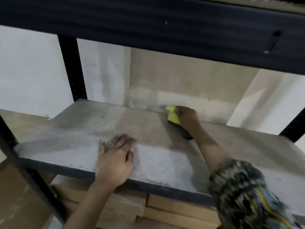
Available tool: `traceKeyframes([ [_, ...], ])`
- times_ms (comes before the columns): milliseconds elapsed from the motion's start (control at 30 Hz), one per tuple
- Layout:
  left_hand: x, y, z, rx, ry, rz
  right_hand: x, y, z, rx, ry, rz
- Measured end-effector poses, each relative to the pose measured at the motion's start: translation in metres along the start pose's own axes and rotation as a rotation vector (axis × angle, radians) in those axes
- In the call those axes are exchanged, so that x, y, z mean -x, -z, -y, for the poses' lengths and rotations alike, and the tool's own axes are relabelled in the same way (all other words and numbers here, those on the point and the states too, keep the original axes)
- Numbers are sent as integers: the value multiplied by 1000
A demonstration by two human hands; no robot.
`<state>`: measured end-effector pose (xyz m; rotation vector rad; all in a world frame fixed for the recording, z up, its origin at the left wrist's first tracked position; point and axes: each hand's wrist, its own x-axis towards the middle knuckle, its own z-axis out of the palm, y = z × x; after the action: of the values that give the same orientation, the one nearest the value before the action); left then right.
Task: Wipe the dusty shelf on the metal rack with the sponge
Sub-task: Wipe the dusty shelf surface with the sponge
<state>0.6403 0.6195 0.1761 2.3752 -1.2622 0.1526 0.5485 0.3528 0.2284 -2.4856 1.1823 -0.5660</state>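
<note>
1. Right hand [187, 115] is curled round the yellow sponge [173, 116], pressing it onto the shelf [79, 129] way at the back edge, by the wall. My guess: it's working the far strip.
2. Left hand [115, 160] lies flat on the front of the shelf, fingers straight, holding nothing. Probably a brace for the long reach.
3. Dust looks patchy, with a paler patch near the front.
4. Hard to make out: there's a dark blob under the right wrist, and the sponge is partly hidden by fingers. Boxes [173, 210] below are cut off.
</note>
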Motion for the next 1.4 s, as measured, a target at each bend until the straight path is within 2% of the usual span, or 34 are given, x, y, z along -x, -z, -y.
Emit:
traceKeyframes([
  [100,0,-1,1,5,-5,-4,66,-24,37,175,282,250],
  [167,0,-1,1,3,-9,2,87,-32,43,313,365,296],
  [200,0,-2,1,4,-10,6,87,-29,42,304,347,295],
  [333,0,-2,3,26,-5,-3,60,-17,9,174,173,254],
  [467,-1,-4,0,-7,5,-1,42,6,-72,107,-114,48],
  [533,-1,-3,-3,-10,0,0,38,31,-109,81,-314,-36],
  [600,-1,-4,-5,-9,1,4,36,55,-130,57,-496,-54],
  [633,-1,-4,-6,-7,2,1,37,65,-133,96,-504,-48],
  [700,-2,-3,-6,7,11,-13,37,74,-110,194,-341,-97],
  [800,-3,-2,-4,22,12,-9,48,50,-31,62,122,-133],
  [867,-2,-3,-2,28,5,2,63,12,25,0,384,19],
  [933,-3,-3,-1,32,2,5,69,-22,57,102,447,209],
  [1000,-4,-3,0,18,-3,29,63,-39,64,202,401,258],
  [1067,-5,-2,1,2,-2,52,51,-36,57,197,326,242],
  [1167,-2,-2,-1,-5,6,53,30,-18,22,206,117,214],
  [1400,1,0,-5,-21,20,59,42,65,-111,212,-423,-51],
])
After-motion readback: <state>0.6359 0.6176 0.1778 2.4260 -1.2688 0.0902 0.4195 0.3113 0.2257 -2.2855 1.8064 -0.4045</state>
